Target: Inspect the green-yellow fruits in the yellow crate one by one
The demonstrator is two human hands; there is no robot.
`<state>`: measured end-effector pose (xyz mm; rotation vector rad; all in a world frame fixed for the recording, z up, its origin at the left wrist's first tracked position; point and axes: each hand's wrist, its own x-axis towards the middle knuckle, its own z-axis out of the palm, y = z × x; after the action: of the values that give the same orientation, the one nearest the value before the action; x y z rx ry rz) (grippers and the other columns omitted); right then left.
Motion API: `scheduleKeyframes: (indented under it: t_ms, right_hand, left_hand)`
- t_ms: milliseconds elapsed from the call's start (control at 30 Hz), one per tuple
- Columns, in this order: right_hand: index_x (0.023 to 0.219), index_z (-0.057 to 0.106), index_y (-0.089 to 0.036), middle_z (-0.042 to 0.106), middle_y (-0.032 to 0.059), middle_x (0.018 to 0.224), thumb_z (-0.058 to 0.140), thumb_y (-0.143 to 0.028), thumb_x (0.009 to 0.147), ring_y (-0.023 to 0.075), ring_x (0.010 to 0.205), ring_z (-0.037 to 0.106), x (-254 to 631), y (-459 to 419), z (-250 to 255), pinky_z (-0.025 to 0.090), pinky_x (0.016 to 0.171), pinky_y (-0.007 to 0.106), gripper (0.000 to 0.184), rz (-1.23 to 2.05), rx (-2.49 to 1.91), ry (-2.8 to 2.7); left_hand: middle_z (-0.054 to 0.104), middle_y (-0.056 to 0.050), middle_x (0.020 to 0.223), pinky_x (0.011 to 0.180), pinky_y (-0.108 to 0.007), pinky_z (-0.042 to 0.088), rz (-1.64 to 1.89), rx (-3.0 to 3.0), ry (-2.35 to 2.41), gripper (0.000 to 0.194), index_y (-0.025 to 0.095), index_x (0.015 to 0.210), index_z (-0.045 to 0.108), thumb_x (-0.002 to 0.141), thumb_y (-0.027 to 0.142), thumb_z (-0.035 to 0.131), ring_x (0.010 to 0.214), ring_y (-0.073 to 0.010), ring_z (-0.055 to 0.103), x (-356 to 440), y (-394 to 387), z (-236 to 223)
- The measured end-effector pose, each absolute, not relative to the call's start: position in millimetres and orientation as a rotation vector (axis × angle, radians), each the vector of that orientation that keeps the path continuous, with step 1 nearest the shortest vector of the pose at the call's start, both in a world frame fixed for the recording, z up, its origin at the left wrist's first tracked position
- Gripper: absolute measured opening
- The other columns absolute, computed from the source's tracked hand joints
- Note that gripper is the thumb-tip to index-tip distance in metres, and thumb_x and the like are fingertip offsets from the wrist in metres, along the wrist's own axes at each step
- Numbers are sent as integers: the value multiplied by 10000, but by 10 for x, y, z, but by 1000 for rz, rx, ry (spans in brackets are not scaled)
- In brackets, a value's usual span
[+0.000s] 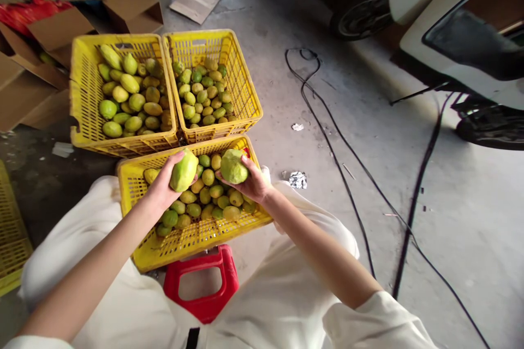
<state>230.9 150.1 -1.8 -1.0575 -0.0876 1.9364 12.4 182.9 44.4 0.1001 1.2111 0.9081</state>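
My left hand (166,181) is closed around a large yellow-green guava (184,170), smooth and slightly pointed. Opposite it, my right hand (254,179) grips a second guava (234,166), paler green and lumpy. Both fruits are held apart, above the near yellow crate (153,252). That crate holds many smaller green and yellow fruits (216,192), which look like guavas or lemons. Its red label shows in part behind my right hand.
Two more fruit-filled yellow crates stand beyond, one on the left (84,87) and one on the right (248,84). A red stool (227,278) sits between my legs. Open cardboard boxes (133,8) lie left. Black cables (347,144) cross the floor near a parked white vehicle (446,27).
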Motion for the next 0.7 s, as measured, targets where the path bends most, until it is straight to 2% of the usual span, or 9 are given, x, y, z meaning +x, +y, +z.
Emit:
scheduleKeyframes:
  t_ms: [200, 300, 400, 533, 700]
  right_hand:
    - [1026, 645, -226, 797, 73, 1029, 794, -380, 772, 313, 1198, 733, 2283, 1526, 20, 654, 980, 463, 332, 1865, -1079, -97]
    - [998, 647, -229, 806, 69, 990, 770, -403, 753, 319, 1198, 735, 2280, 1544, 38, 651, 973, 445, 325, 1862, -1116, -74]
    - [1033, 660, -218, 806, 71, 969, 684, -403, 792, 321, 1169, 749, 2304, 1552, 52, 641, 966, 461, 304, 1897, -1123, -39]
    - [1090, 669, -220, 799, 54, 929, 661, -416, 827, 320, 1105, 775, 2332, 1541, 57, 636, 952, 497, 329, 1926, -1091, -47]
    - [1046, 666, -226, 801, 35, 928, 791, -437, 778, 285, 885, 807, 2323, 1517, 62, 686, 825, 459, 363, 1934, -1060, -116]
  left_hand:
    - [726, -80, 794, 575, -261, 597, 809, 93, 1159, 304, 132, 951, 709, 894, 425, 654, 611, -164, 669, 108, 1849, 459]
    - [730, -109, 770, 538, -269, 581, 753, 43, 1164, 335, 121, 976, 727, 964, 394, 533, 582, -182, 672, 117, 1858, 491]
    - [748, -124, 802, 508, -274, 573, 737, 8, 1170, 365, 116, 1018, 732, 999, 330, 436, 566, -187, 672, 129, 1866, 526]
    - [767, -136, 861, 458, -279, 559, 730, 13, 1151, 371, 104, 1113, 727, 991, 260, 414, 640, -226, 726, 137, 1878, 555]
    - [762, -134, 836, 438, -276, 553, 725, 12, 1141, 340, 107, 1050, 726, 994, 292, 446, 601, -216, 713, 137, 1880, 568]
